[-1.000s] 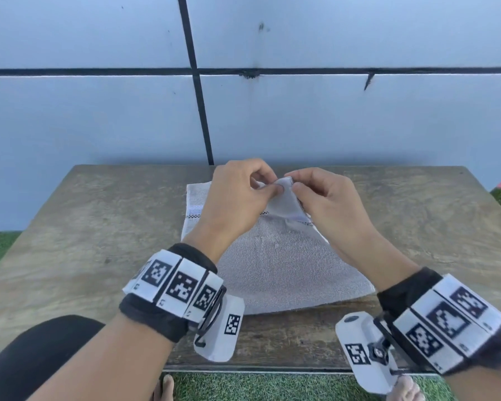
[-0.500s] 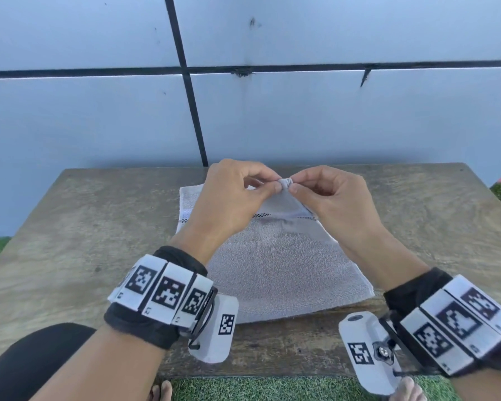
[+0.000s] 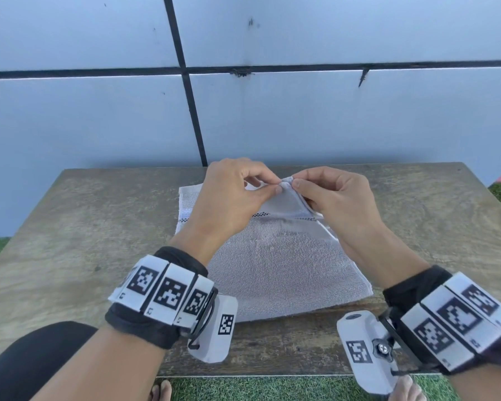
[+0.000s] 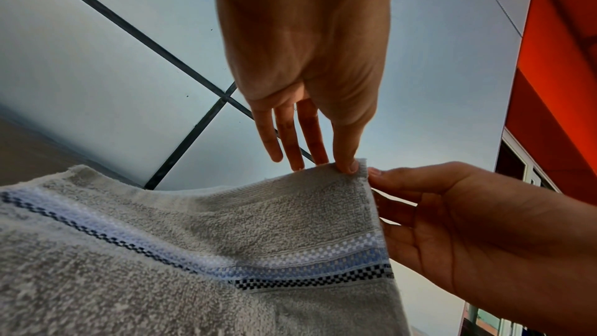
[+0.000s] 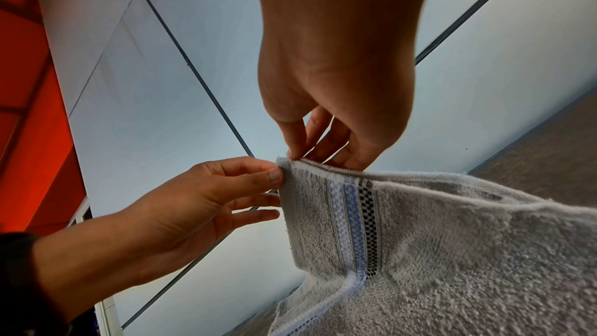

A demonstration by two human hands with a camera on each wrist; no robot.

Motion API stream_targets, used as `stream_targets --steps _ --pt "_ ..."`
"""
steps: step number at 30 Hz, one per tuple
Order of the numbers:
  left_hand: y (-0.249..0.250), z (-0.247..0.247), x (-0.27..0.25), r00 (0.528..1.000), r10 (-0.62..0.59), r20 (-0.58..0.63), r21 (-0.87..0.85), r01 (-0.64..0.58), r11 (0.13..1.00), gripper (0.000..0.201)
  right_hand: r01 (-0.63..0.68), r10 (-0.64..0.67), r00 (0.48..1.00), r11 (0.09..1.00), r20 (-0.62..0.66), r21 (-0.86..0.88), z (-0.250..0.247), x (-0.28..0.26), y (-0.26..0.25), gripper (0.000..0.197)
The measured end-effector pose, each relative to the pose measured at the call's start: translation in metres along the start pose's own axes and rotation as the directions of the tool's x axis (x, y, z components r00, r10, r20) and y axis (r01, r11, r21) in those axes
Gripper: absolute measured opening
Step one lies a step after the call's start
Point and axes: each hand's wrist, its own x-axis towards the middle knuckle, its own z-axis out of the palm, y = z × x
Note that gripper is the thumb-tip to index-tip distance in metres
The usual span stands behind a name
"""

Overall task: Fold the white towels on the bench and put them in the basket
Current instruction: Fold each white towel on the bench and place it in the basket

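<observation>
A white towel (image 3: pixel 284 270) with a blue and black checked stripe lies on the wooden bench (image 3: pixel 84 241), doubled over itself. Its far right corner is lifted off the lower layer. My left hand (image 3: pixel 276 190) pinches that corner from the left, and my right hand (image 3: pixel 295 184) pinches it from the right, fingertips almost touching. In the left wrist view my left hand (image 4: pixel 350 166) holds the hem of the towel (image 4: pixel 226 239). In the right wrist view my right hand (image 5: pixel 295 157) nips the corner of the towel (image 5: pixel 420 239) from above. No basket is in view.
A pale blue panelled wall (image 3: pixel 330 117) stands right behind the bench. Green grass (image 3: pixel 272 389) lies below the near edge, with my bare toes (image 3: pixel 162 392) on it. My dark-clothed knee (image 3: pixel 26 366) shows at the lower left. Bare wood flanks the towel.
Both hands stay pinching the same lifted towel corner. Only small finger shifts and a slight turn of my head show.
</observation>
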Motion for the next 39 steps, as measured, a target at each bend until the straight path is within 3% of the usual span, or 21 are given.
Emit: stream_targets --steps 23,28,39 --pt "-0.003 0.002 0.000 1.000 0.023 -0.005 -0.004 -0.023 1.000 0.002 0.018 -0.017 0.998 1.000 0.055 -0.024 -0.001 -0.001 0.003 0.011" --pt "-0.004 0.005 0.000 0.999 0.026 -0.026 -0.029 -0.026 0.999 0.004 0.010 -0.010 0.992 1.000 0.125 -0.001 -0.004 -0.002 0.003 0.006" --pt "-0.002 0.010 -0.002 0.996 0.080 0.026 -0.035 -0.079 0.996 0.006 0.056 -0.053 0.990 0.998 0.132 -0.026 -0.004 -0.003 0.009 0.008"
